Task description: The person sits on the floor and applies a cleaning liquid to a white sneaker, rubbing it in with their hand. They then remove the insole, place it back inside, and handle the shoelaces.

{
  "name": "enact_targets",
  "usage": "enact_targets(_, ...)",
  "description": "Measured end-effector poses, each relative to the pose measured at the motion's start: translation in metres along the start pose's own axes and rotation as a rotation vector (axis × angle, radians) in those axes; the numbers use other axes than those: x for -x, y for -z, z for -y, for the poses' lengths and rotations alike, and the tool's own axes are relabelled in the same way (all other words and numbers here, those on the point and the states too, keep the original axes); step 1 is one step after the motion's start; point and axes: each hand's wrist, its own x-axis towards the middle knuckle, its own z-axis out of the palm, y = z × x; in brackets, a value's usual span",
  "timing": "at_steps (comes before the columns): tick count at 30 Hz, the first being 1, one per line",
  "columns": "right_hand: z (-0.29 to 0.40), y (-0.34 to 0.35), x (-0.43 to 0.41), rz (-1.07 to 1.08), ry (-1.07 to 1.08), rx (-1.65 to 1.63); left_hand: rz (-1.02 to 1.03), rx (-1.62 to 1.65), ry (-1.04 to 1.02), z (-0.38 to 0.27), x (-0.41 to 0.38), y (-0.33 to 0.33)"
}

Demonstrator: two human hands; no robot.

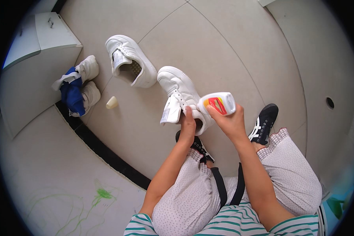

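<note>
My left hand [188,124] grips a white leather sneaker [177,79] at its ankle opening, thumb on top, the other fingers hidden in or behind the shoe. The sneaker has no laces and its tongue is folded out to the left. In my right hand [228,118] is a white plastic bottle [219,103] with a red and yellow label, tilted so that its narrow end meets the sneaker's side near the heel. Whether anything comes out of it cannot be seen. The matching white sneaker [135,66], also unlaced, lies on the floor to the upper left.
A cream-coloured cap [112,102] lies on the tiled floor. Beside a white cabinet [59,32] at the left are other white shoes [90,94] with a blue cloth [72,94]. My black shoes [264,124] stand near my hands. A pale panel with a round hole is at right.
</note>
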Motion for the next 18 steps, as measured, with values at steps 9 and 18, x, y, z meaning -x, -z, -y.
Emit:
enact_targets(9, 0.012, 0.020, 0.013, 0.052, 0.082, 0.146, 0.177, 0.117, 0.206, -0.029, 0.027, 0.006)
enact_targets(18, 0.062, 0.006, 0.031, 0.040, 0.273, 0.062, 0.272, 0.164, -0.162, -0.065, 0.061, 0.010)
